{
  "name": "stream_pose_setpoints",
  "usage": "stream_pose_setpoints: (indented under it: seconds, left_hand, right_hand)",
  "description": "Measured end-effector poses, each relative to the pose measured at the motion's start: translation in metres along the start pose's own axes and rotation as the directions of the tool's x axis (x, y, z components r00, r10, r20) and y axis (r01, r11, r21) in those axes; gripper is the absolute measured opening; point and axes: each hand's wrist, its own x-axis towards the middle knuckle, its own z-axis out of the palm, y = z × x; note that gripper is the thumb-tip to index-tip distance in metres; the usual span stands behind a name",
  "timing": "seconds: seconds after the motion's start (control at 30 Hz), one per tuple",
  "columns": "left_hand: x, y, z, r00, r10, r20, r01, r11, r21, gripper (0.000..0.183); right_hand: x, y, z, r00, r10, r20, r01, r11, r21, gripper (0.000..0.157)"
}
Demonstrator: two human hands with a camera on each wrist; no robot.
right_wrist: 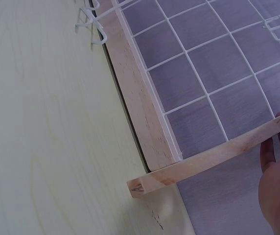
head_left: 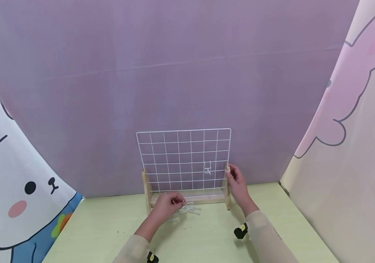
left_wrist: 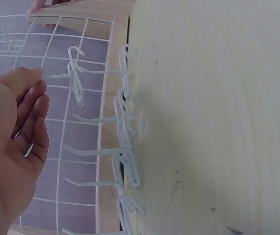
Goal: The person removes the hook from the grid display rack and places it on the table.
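A white wire grid panel point(head_left: 184, 153) stands upright in a wooden stand point(head_left: 207, 199) on the table. My left hand point(head_left: 167, 206) pinches the prong of a white wire hook point(left_wrist: 75, 78) between thumb and forefinger, in front of the grid's lower part. Several more white hooks point(left_wrist: 123, 152) lie in a row along the stand's base in the left wrist view. At the right upright point(right_wrist: 218, 159) of the stand, my right hand point(head_left: 238, 182) grips the top end beside the grid. One hook point(head_left: 207, 168) hangs on the grid's right side.
The pale yellow-green table point(head_left: 108, 223) runs out in front and to both sides. A purple cloth point(head_left: 187, 73) rises behind the grid. Cartoon-printed cloths point(head_left: 19, 175) flank the table left and right.
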Motion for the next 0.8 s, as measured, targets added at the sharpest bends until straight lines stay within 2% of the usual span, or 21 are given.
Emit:
stream_pose_setpoints:
  seconds: [0.1, 0.33, 0.5, 0.8]
  left_hand:
    - [0.000, -0.005, 0.002, 1.000, 0.001, 0.013, -0.001, 1.000, 0.000, 0.005]
    - [-0.002, -0.014, 0.005, 0.998, -0.020, 0.057, 0.018, 1.000, 0.023, 0.005]
    - [-0.003, -0.016, 0.008, 0.997, -0.022, 0.071, 0.020, 0.999, 0.035, 0.007]
    - [-0.006, -0.017, 0.012, 0.994, -0.034, 0.102, 0.030, 0.999, 0.033, 0.012]
  right_hand:
    - [0.001, 0.002, 0.000, 1.000, 0.013, 0.002, -0.013, 1.000, -0.004, 0.045]
    - [0.012, 0.031, -0.003, 1.000, -0.003, -0.014, 0.003, 0.999, -0.034, 0.046]
    - [0.011, 0.034, -0.003, 0.999, -0.036, -0.011, 0.035, 0.999, -0.038, 0.045]
    - [0.012, 0.035, -0.003, 0.999, -0.028, -0.016, 0.028, 0.999, -0.032, 0.044]
